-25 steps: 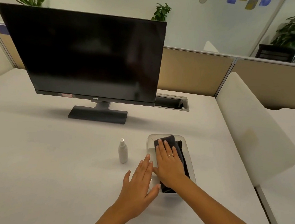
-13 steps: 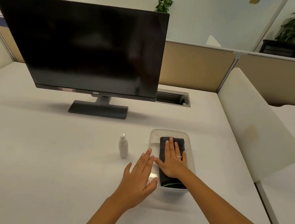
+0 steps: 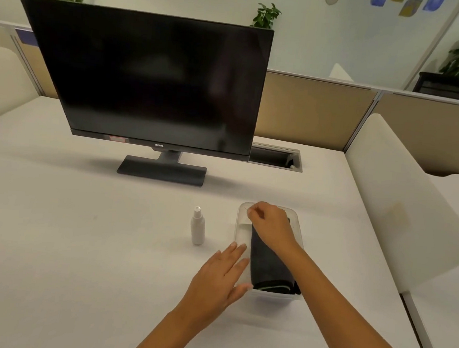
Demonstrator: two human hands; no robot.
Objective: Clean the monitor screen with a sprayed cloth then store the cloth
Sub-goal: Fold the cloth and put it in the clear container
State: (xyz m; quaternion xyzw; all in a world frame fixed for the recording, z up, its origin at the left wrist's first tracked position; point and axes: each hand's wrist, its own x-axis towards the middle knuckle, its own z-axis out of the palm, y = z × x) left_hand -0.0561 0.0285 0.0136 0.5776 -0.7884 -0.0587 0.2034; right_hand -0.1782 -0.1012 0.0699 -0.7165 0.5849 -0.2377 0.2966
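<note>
Head view: right hand (image 3: 269, 225) is hovering over the far end of the clear plastic box (image 3: 241, 231), fingers curled downward with the knuckles up. Whether those fingers are pinching the cloth's far edge or just tucking it down, cannot tell; the fingertips are hidden under the hand. Left hand (image 3: 221, 279) is lying flat with straight fingers, pressing against the box's left wall and near-left corner, holding nothing.

Dark cloth (image 3: 269, 267) is lying folded lengthwise inside the box, near end showing a rolled fold with a pale stitched hem. Judgement: soft, light, limp, so it is likely springing up or unfolding if released loosely; best held at a folded edge or pressed flat by the palm. Box looks light and slick on the tabletop, so bracing its side is making sense.

Box is sitting toward the tabletop's near-right area. White spray bottle (image 3: 198, 226) is standing upright just left of it, apart from both hands. Monitor (image 3: 150, 81) is standing at the far edge, screen dark.

Judgement: storing step appears nearly finished.
</note>
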